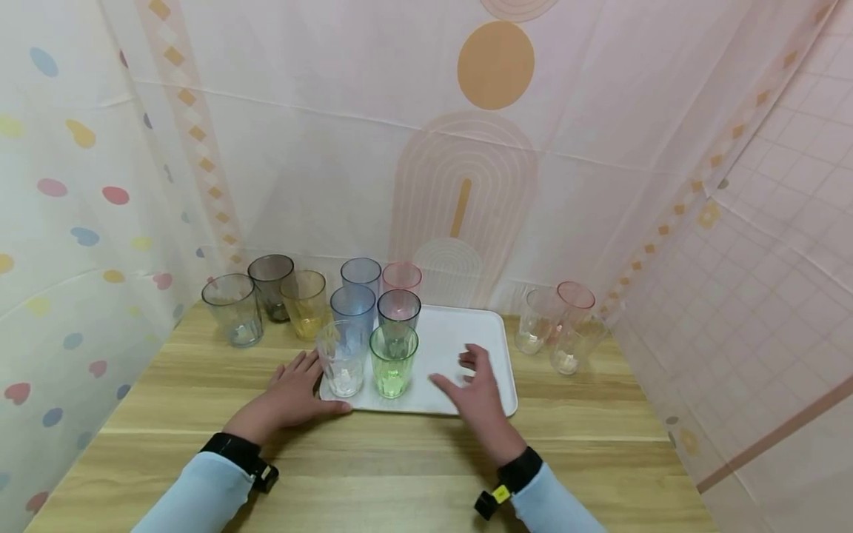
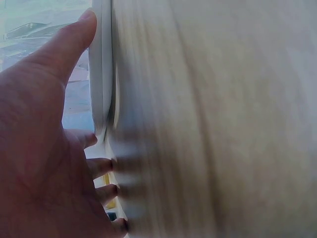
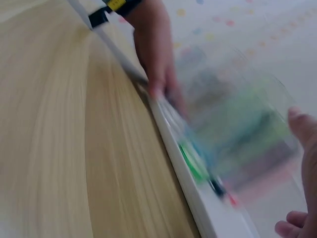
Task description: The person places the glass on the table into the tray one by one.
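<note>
A white tray point(image 1: 460, 333) lies on the wooden table. On its left half stand a clear glass point(image 1: 342, 366), a green glass point(image 1: 393, 366), a dark grey glass point(image 1: 399, 305), a pink glass point(image 1: 403, 275) and two blue glasses, the nearer blue glass point(image 1: 353, 300) behind the clear one. My left hand point(image 1: 289, 398) rests at the tray's front left corner, thumb along the front rim and fingers spread at the left side. Over the bare right part of the tray, my right hand point(image 1: 481, 389) holds nothing, its thumb apart from the bent fingers. The glasses are blurred in the right wrist view.
Left of the tray stand a greyish clear glass point(image 1: 235, 311), a dark brown glass point(image 1: 272, 285) and a yellow glass point(image 1: 304, 303). To its right are a pink-rimmed glass point(image 1: 576, 296) and clear glasses point(image 1: 533, 326). Patterned cloth point(image 1: 300, 148) hangs around the table.
</note>
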